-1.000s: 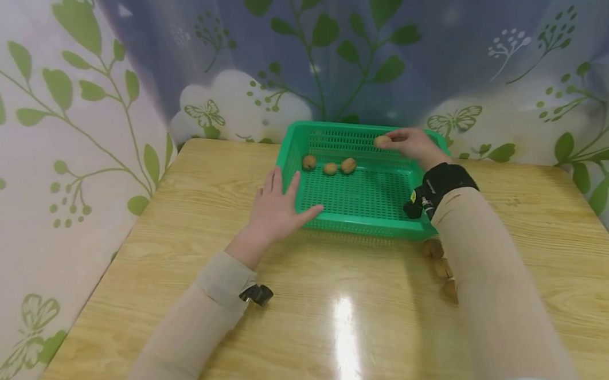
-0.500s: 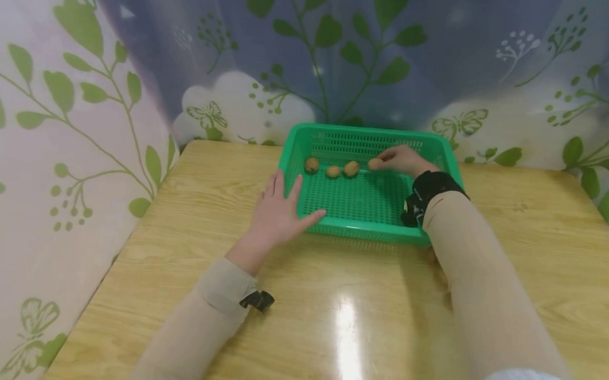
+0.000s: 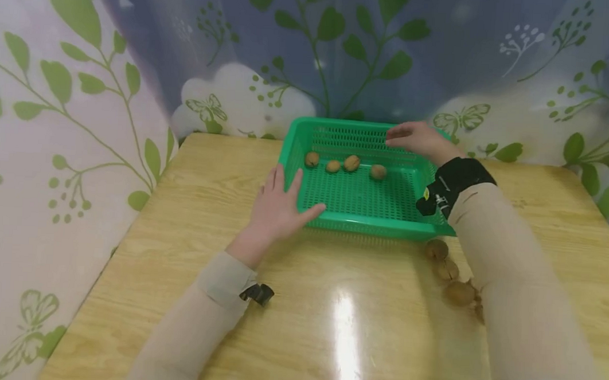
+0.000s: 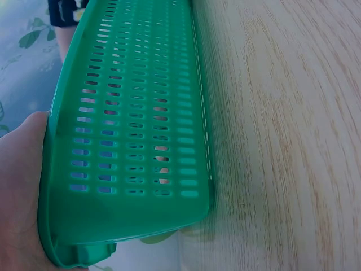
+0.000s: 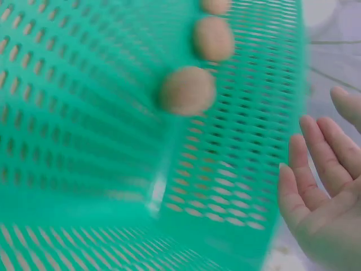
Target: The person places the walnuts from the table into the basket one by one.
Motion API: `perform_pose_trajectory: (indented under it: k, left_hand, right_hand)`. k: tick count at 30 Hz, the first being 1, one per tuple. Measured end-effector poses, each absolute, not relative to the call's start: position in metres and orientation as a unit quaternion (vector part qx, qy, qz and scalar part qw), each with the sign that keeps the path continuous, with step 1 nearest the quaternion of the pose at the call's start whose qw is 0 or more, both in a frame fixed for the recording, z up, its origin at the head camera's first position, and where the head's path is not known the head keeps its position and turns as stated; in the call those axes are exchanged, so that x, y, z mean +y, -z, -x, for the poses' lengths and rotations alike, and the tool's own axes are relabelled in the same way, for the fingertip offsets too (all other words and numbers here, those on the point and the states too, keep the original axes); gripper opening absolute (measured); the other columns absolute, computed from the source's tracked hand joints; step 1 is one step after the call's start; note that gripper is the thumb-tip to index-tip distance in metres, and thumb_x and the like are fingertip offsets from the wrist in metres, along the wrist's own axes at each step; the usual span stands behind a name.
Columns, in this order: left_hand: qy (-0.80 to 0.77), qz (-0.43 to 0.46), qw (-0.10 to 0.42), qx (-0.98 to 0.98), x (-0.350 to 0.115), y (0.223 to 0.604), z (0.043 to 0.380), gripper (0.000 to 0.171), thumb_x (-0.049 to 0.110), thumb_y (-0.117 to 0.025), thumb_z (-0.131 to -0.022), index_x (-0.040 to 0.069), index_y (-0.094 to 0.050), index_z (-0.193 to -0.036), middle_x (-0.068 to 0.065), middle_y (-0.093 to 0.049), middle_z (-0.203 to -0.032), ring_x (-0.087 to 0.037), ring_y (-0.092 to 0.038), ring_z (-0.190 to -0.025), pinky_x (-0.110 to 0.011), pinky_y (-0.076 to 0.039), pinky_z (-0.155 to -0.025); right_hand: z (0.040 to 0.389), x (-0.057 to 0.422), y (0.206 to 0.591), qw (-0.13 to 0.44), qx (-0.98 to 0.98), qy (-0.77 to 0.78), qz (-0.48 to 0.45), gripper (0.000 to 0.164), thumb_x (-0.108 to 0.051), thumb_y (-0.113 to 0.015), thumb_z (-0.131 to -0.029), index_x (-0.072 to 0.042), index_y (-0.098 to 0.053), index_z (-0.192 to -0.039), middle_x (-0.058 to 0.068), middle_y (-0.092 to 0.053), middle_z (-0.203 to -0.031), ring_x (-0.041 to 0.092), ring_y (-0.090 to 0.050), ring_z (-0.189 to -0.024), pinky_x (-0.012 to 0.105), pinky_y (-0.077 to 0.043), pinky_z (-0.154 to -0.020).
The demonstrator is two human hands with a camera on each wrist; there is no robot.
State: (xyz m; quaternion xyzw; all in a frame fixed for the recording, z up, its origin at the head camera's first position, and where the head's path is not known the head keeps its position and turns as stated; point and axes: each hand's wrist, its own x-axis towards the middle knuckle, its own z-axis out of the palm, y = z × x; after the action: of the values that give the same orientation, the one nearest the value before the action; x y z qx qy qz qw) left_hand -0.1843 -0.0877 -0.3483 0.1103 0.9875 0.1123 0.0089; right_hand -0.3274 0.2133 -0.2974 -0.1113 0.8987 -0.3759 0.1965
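Brown walnuts (image 3: 478, 311) partly behind right sleeve (image 3: 519, 281)

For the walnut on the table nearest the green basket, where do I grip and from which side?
Probably best pinched from above, by the left and right sides of the walnut: it looks roundish, the green basket stands just behind it, and the next walnut crowds its near-right side.

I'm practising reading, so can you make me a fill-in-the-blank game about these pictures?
The basket is ____ in colour.
Inside it lie ____ walnuts.
The hand with its thumb by the basket's near rim is the person's ____ hand.
More walnuts lie on the table beside the person's ____ arm.

Missing words: green; four; left; right.
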Motion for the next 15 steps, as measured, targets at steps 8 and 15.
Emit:
perform_pose_trajectory:
  k: [8,15]
  left_hand:
    - [-0.111,-0.109,0.003,0.988,-0.091,0.348,0.187,0.096,0.079,-0.028,-0.081,0.014,-0.011,-0.151,-0.025,0.003,-0.152,-0.037,0.000,-0.140,-0.053,-0.019,-0.107]
    - [-0.114,-0.114,0.007,0.987,-0.091,0.348,0.186,0.097,0.080,-0.026,-0.081,0.014,-0.011,-0.151,-0.025,0.002,-0.152,-0.037,0.000,-0.140,-0.054,-0.021,-0.106]
  right_hand:
    - [0.288,0.245,0.252,0.172,0.911,0.349,0.138,0.064,-0.043,-0.054,-0.092,-0.011,-0.037,-0.143,0.015,-0.033,-0.146,0.036,-0.027,-0.133,0.051,-0.027,-0.103]
    - [0.245,0.287,0.261,0.168,0.901,0.380,0.125,0.067,-0.044,-0.055,-0.091,-0.007,-0.035,-0.144,0.020,-0.032,-0.146,0.039,-0.027,-0.132,0.055,-0.025,-0.102]
